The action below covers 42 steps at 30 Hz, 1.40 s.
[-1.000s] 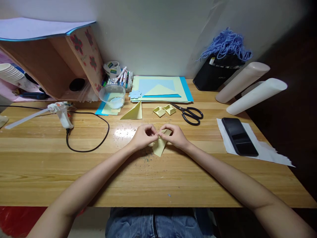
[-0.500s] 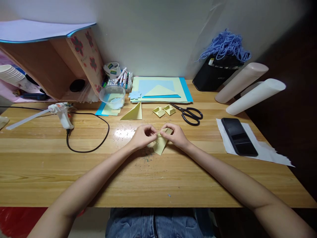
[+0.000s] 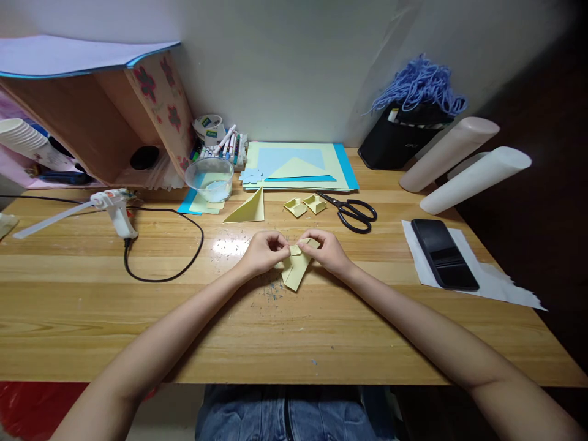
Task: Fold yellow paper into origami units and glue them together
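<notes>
Both my hands pinch one piece of pale yellow paper (image 3: 295, 271) just above the middle of the table. My left hand (image 3: 265, 252) grips its upper left edge between thumb and fingertips. With thumb and forefinger, my right hand (image 3: 327, 251) holds the upper right part. A small flap is folded over near the top, between the two thumbs, and a crease runs across the lower part. Behind my hands lie two small folded yellow paper pieces (image 3: 305, 205). A folded yellow paper triangle (image 3: 248, 210) stands to their left, and black-handled scissors (image 3: 353, 213) lie to their right.
A glue gun (image 3: 114, 211) with its looping cord is on the left, near a cardboard box (image 3: 158, 116). A clear bowl (image 3: 209, 177), markers (image 3: 229, 144) and stacked paper sheets (image 3: 340, 177) line the back. A phone (image 3: 443, 254) rests on white paper at right.
The yellow paper has tilted a little, its lower end shifting slightly left and down. The folded flap at its top now shows more plainly. Both hands stay nearly in place.
</notes>
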Available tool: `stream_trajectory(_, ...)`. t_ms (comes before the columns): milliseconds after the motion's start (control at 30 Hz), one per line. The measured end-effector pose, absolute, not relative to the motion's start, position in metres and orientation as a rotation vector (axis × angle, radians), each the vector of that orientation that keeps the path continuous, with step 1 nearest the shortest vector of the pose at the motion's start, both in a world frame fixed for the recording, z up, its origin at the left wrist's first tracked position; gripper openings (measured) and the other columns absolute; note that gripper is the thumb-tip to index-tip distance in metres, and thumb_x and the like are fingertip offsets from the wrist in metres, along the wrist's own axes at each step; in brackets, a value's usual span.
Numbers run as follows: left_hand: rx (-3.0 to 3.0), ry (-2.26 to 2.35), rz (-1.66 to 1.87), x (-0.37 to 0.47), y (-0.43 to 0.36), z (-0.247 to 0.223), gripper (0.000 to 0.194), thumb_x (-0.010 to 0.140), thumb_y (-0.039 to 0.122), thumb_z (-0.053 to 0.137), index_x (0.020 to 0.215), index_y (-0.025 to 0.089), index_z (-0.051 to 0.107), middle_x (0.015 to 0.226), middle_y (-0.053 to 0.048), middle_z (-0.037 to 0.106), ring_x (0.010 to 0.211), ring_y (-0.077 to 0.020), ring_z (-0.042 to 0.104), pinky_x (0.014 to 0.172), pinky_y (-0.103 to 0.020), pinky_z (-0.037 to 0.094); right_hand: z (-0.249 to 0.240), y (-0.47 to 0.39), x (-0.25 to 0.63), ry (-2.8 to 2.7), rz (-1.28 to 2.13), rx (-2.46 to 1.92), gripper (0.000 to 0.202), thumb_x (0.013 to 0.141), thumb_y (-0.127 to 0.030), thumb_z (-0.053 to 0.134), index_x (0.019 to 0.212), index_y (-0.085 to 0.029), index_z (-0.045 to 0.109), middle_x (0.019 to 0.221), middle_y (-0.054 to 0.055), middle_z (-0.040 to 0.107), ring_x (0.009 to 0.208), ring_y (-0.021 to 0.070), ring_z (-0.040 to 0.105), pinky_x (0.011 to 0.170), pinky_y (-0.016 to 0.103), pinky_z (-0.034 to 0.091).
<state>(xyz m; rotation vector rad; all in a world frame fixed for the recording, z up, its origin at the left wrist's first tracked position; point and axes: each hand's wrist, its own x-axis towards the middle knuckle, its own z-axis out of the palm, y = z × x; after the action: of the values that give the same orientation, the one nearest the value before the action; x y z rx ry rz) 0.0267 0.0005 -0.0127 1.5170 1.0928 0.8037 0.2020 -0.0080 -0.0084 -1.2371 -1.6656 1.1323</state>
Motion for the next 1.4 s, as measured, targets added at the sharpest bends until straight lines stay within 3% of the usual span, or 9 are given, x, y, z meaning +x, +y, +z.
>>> stream_trajectory(233,1.567,1.053,0.781,0.027,-0.003,-0.009,0.014,0.067,0.025,0.060,0.066,0.012,0.058,0.062,-0.001,0.056,0.055,-0.0080,0.048,0.051,-0.019,0.038,-0.009,-0.008,0.202,-1.663,1.128,-1.231,0.014,0.071,-0.029,0.058,0.066,-0.016,0.057,0.067,0.001,0.059,0.066,0.0149,0.054,0.063,0.026,0.042)
stream_trajectory(400,1.564,1.029,0.809,0.027,-0.002,-0.008,0.012,0.067,0.023,0.058,0.063,0.012,0.055,0.061,0.000,0.054,0.054,-0.0075,0.046,0.051,-0.019,0.037,-0.011,-0.008,0.203,-1.674,1.139,-1.222,0.015,0.072,-0.031,0.059,0.070,-0.016,0.058,0.072,0.002,0.060,0.069,0.0155,0.055,0.064,0.026,0.042)
stream_trajectory(700,1.526,1.020,0.810,0.028,-0.001,-0.006,0.008,0.070,0.021,0.052,0.066,0.015,0.050,0.061,0.003,0.049,0.058,-0.0090,0.046,0.056,-0.020,0.036,-0.011,-0.006,0.199,-1.450,1.304,-1.157,0.027,0.069,-0.042,0.062,0.069,-0.017,0.053,0.062,-0.001,0.052,0.057,0.0114,0.048,0.053,0.025,0.041)
stream_trajectory(867,1.561,0.995,0.746,0.027,-0.001,-0.006,0.020,0.075,0.029,0.050,0.062,0.014,0.051,0.058,0.003,0.046,0.056,-0.0087,0.043,0.054,-0.020,0.033,-0.013,-0.007,0.200,-1.464,1.334,-1.120,0.024,0.071,-0.039,0.062,0.069,-0.016,0.054,0.062,-0.002,0.052,0.055,0.0108,0.048,0.051,0.024,0.039)
stream_trajectory(1000,1.580,0.998,0.725,0.026,0.000,-0.008,0.026,0.078,0.031,0.048,0.059,0.014,0.049,0.056,0.003,0.046,0.055,-0.0081,0.042,0.055,-0.020,0.032,-0.019,-0.007,0.201,-1.462,1.261,-1.121,0.021,0.073,-0.035,0.061,0.079,-0.015,0.060,0.071,0.002,0.059,0.064,0.0128,0.053,0.058,0.025,0.043)
stream_trajectory(1233,1.432,0.934,0.689,0.024,0.003,-0.004,0.029,0.076,0.036,0.051,0.059,0.013,0.050,0.055,0.003,0.045,0.054,-0.0081,0.045,0.056,-0.021,0.041,-0.019,-0.006,0.202,-1.525,1.116,-1.068,0.015,0.076,-0.024,0.057,0.085,-0.019,0.067,0.087,0.005,0.061,0.082,0.0159,0.057,0.064,0.025,0.046)
stream_trajectory(1400,1.283,0.935,0.671,0.022,0.007,-0.001,0.029,0.073,0.040,0.055,0.065,0.013,0.053,0.060,0.004,0.042,0.054,-0.0070,0.045,0.058,-0.023,0.047,-0.017,-0.009,0.204,-1.641,0.988,-0.991,0.030,0.077,-0.010,0.048,0.093,-0.025,0.068,0.091,0.004,0.060,0.088,0.0153,0.056,0.071,0.027,0.046)
